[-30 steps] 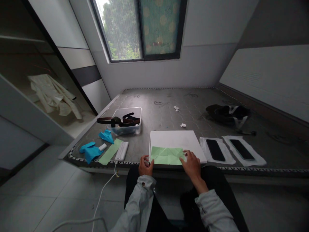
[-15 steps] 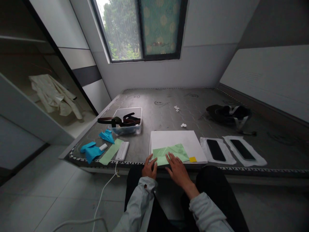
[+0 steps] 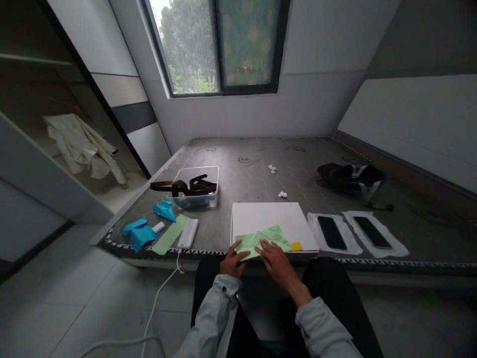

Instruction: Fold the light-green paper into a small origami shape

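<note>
A creased sheet of light green paper lies on the front part of a flat white box. My left hand is closed on the paper's lower left corner, its thumb over the sheet. At the paper's lower edge, right of the middle, my right hand has its fingers bent over the sheet and drawn together; its thumb is partly hidden. A small yellow paper piece sits on the box, right of the green sheet.
Left of the box lie a white power strip with a cord, a green paper strip, blue folded paper and a clear plastic bin with belts. To the right are two phones on white wrappers and a dark cap.
Both hands have closed in on the green paper's lower edge. My left fingers have moved onto its corner, and the sheet's lower edge has shifted and bent.
</note>
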Demonstrator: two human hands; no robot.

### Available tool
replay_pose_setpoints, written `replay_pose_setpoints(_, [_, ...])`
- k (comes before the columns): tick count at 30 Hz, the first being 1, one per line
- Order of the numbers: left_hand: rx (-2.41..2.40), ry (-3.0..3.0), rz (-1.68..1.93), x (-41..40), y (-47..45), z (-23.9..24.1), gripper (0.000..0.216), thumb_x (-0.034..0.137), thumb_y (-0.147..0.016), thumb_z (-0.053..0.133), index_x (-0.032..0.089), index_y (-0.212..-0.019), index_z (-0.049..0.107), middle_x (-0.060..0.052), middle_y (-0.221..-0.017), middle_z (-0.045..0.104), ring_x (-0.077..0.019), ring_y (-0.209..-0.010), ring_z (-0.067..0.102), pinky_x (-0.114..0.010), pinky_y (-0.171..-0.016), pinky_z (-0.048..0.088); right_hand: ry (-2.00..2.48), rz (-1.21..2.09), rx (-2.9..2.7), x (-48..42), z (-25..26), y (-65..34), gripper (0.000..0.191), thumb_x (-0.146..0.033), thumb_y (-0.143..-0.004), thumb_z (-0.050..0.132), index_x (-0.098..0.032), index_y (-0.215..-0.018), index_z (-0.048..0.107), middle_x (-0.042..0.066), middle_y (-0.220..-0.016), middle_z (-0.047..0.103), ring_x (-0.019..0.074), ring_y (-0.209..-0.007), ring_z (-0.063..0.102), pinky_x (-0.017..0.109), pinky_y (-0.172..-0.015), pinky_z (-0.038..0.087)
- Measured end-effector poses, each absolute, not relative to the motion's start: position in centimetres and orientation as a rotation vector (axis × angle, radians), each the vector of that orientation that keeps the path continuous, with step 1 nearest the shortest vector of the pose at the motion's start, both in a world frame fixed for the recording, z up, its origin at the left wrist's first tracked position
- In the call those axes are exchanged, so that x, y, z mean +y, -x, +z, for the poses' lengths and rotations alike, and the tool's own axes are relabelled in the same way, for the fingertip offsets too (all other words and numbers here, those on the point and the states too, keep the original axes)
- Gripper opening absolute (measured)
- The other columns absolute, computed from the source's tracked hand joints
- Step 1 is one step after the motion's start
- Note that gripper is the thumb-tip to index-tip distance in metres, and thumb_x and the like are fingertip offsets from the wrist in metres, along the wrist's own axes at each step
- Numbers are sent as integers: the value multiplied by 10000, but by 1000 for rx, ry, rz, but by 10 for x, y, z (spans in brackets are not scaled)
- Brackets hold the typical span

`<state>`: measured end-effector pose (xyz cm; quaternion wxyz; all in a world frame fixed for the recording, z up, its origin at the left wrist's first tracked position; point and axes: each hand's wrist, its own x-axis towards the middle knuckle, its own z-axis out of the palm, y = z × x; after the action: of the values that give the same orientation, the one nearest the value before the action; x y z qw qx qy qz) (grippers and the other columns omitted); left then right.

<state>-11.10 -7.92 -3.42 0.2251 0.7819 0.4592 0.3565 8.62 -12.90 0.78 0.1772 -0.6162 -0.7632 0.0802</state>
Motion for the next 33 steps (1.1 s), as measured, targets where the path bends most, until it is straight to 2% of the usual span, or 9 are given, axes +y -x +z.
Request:
replay_pose_setpoints(3, [1098, -2182, 1044, -78, 118, -38, 338, 108, -797, 581, 291, -1036, 736, -22, -1251, 649, -207, -1072, 655, -277, -898, 553, 1679, 214, -2166, -129, 12, -88, 537, -48, -846, 491, -292, -1323, 527, 82, -1401, 503, 215, -1317, 437, 465, -1087, 347])
replay_pose_setpoints(10, [933, -2111, 1050, -79, 125, -39, 386, 130, -797, 565, 264, -1134, 698, -25, -1184, 681, -243, -1054, 668, -328, -932, 551, 1900, 101, -1987, -126, 13, -134, 448, -25, -774, 542, -282, -1108, 694, 91, -1415, 484, 274, -1322, 424, 523, -1086, 303])
replay_pose_setpoints(15, [998, -1948, 1257, -79, 122, -40, 313, 143, -815, 563, 227, -1071, 723, -45, -1098, 718, -263, -993, 694, -390, -880, 587, 2102, 63, -1570, -130, 23, -151, 260, -206, -840, 532, -193, -1019, 721, 143, -1325, 562, 318, -1246, 492, 512, -1070, 306])
replay_pose_setpoints(19, [1184, -1896, 1449, -79, 119, -47, 273, 165, -840, 571, 220, -1059, 725, -49, -1039, 740, -252, -906, 723, -359, -818, 610, 2215, 43, -1321, -135, 40, -136, 451, -485, -887, 455, -143, -1066, 688, 181, -1106, 678, 357, -1044, 611, 511, -918, 417])
replay_pose_setpoints(22, [1223, -2070, 1578, -78, 119, -54, 266, 195, -869, 556, 209, -1080, 717, -65, -1010, 748, -226, -852, 735, -295, -739, 615, 2057, 581, -1243, -136, 47, -111, 544, -622, -857, 408, -193, -845, 742, 109, -825, 739, 301, -846, 680, 403, -784, 485])
replay_pose_setpoints(25, [1007, -2401, 1646, -78, 118, -54, 316, 290, -921, 473, 213, -1132, 695, -75, -964, 759, -188, -753, 743, -236, -651, 598, 1682, 1083, -1143, -135, 42, -84, 699, -714, -832, 341, -141, -912, 733, 103, -754, 744, 275, -748, 689, 376, -723, 509])
replay_pose_setpoints(27, [784, -2585, 1611, -79, 117, -49, 390, 329, -952, 374, 212, -1182, 667, -87, -954, 761, -164, -710, 738, -211, -623, 581, 1531, 1257, -998, -133, 34, -73, 730, -755, -781, 403, -123, -971, 716, 112, -809, 751, 298, -774, 691, 382, -664, 523])
replay_pose_setpoints(30, [551, -2688, 1531, -81, 115, -38, 438, 315, -971, 294, 199, -1239, 620, -102, -981, 756, -140, -650, 721, -208, -600, 568, 1477, 1220, -758, -129, 21, -68, 651, -696, -664, 631, -130, -977, 711, 109, -909, 752, 317, -947, 669, 416, -839, 513])
replay_pose_setpoints(33, [514, -2662, 1547, -83, 114, -33, 414, 247, -962, 309, 206, -1267, 585, -95, -1017, 751, -134, -703, 723, -209, -634, 571, 1396, 1177, -598, -127, 11, -71, 596, -594, -596, 743, -146, -988, 705, 104, -1021, 737, 313, -1073, 626, 434, -1010, 422])
